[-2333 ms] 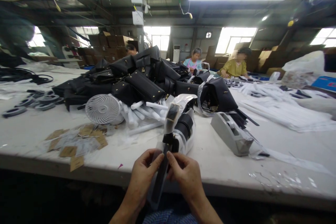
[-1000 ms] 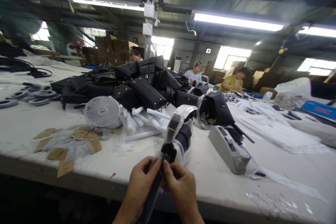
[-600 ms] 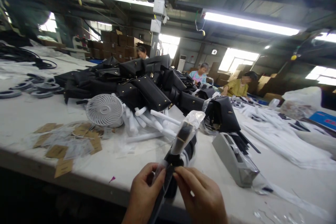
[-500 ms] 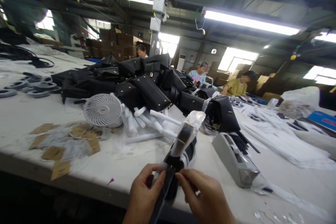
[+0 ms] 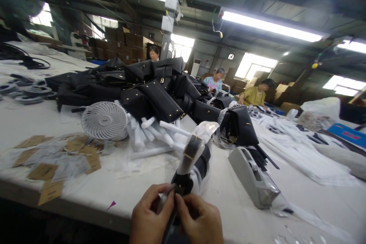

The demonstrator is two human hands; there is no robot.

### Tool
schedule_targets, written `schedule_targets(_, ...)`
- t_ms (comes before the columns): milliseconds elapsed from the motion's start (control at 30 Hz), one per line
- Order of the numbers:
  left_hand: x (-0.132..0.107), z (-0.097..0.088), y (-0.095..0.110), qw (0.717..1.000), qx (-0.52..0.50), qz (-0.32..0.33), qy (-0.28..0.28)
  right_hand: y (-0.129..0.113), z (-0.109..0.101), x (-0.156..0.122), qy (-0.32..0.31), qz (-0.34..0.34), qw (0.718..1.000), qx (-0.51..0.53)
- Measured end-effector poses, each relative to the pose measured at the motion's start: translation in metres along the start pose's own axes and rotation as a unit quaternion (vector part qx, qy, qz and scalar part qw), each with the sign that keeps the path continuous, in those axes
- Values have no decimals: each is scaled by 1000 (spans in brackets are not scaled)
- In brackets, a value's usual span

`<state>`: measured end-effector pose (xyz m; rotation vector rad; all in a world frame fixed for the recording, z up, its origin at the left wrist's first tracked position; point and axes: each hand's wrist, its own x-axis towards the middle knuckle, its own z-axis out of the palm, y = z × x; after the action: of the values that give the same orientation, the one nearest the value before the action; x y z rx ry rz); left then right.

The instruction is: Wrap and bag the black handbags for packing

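Near the table's front edge, a black handbag (image 5: 203,162) lies partly covered by clear plastic, with a wrapped, buckle-like part (image 5: 192,150) on top. My left hand (image 5: 153,211) is closed, pinching the black strap (image 5: 170,223) of this bag between thumb and fingers. Close against it, my right hand (image 5: 201,217) also pinches the strap, its thumb and fingertips almost meeting the left ones. The fingers hide the exact spot where both grip. The strap runs down toward me between the hands.
Behind is a heap of black bags (image 5: 160,99), with white foam tubes (image 5: 148,133) before it. A white fan (image 5: 104,120) and brown cards (image 5: 42,171) lie left; a grey tape dispenser (image 5: 251,181) stands right. Co-workers (image 5: 254,93) sit across the table (image 5: 114,183).
My right hand has moved left and down, closer to my left hand. The bag and strap have shifted slightly left and down in view, and the camera has turned a little.
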<state>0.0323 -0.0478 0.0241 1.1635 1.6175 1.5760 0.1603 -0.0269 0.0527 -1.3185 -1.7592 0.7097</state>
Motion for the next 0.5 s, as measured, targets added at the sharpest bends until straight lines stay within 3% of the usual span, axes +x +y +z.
schedule_targets(100, -2, -1, 6, 992, 66, 97, 52, 3, 9, 0, 11, 30, 999, 40)
schedule_targets(167, -4, 0, 13, 986, 79, 124, 84, 5, 14, -1, 17, 45, 997, 66)
schedule_targets(300, -9, 5, 23, 986, 77, 92, 118, 9, 20, -1, 35, 60, 994, 83)
schedule_targets(500, -16, 7, 23, 995, -9, 69, 74, 9, 21, -1, 37, 69, 992, 101)
